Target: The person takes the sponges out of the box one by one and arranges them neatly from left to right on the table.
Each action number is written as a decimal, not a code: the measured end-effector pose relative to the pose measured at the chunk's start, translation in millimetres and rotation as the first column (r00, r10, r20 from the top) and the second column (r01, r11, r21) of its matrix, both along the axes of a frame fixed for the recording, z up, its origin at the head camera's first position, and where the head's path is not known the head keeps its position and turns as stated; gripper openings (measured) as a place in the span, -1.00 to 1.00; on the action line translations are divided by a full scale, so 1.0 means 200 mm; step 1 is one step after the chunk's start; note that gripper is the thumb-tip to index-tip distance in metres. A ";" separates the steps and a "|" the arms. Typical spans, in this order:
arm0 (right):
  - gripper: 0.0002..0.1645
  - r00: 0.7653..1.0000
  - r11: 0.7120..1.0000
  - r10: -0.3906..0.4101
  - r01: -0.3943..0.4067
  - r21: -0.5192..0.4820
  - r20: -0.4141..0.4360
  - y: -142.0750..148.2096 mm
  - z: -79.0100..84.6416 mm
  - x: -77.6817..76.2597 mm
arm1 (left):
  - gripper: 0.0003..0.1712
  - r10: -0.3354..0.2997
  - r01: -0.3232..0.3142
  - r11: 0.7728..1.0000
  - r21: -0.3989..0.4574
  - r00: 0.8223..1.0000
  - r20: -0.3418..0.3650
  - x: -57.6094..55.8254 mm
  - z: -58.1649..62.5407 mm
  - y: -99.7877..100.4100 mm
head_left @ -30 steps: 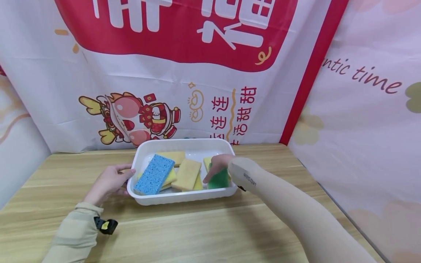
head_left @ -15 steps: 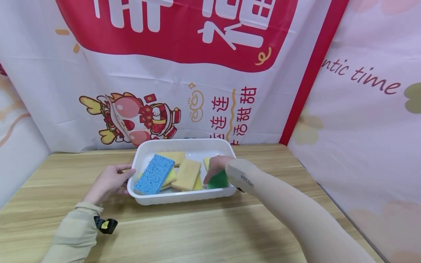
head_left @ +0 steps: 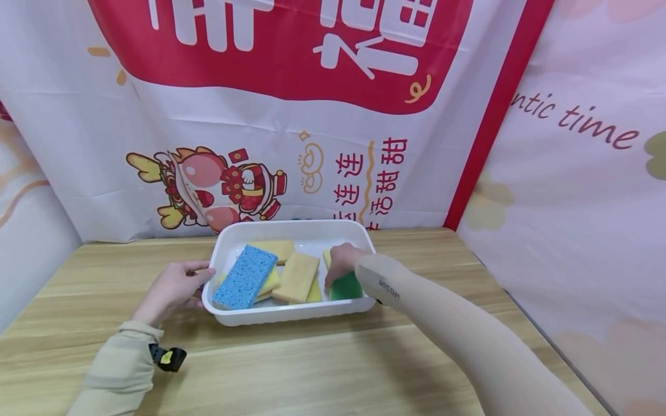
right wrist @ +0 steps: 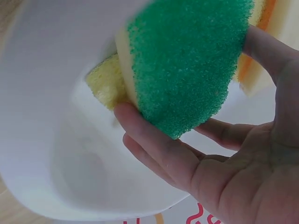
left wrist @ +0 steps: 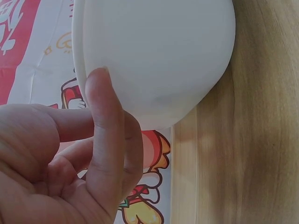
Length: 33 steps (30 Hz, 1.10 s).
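Green sponge lies in the right grip, between thumb and fingers.

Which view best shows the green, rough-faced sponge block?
The right wrist view: the green, rough-faced sponge block fills much of it, pale edge visible, held by the right hand, though cropped at top. The head view shows it small, partly covered by that hand. The left wrist view shows none of it.

Extend 2 sleeved arms forward, converging. Left arm: angled from lower left; left hand pinching, thumb opposing fingers. Right arm: diagonal from lower right; right hand lowered, fingers and thumb gripping.
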State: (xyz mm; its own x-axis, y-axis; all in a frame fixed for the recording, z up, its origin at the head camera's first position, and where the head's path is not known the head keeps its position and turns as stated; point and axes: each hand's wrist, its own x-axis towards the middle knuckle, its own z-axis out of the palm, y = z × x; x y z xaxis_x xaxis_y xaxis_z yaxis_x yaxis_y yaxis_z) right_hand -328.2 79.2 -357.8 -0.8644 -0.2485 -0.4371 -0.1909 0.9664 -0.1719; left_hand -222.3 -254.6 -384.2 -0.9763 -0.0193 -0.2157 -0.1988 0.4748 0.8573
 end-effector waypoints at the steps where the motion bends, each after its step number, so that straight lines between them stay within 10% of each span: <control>1: -0.48 1.000 1.000 -0.001 0.001 0.001 0.001 0.00 0.00 0.00 | -0.34 0.001 -0.001 1.000 0.002 1.000 0.000 0.00 0.00 0.00; 33: -0.68 0.997 0.995 -0.081 0.082 -0.048 0.017 0.01 0.05 0.12 | -0.35 -0.004 0.004 1.000 -0.021 1.000 -0.010 0.00 0.00 0.00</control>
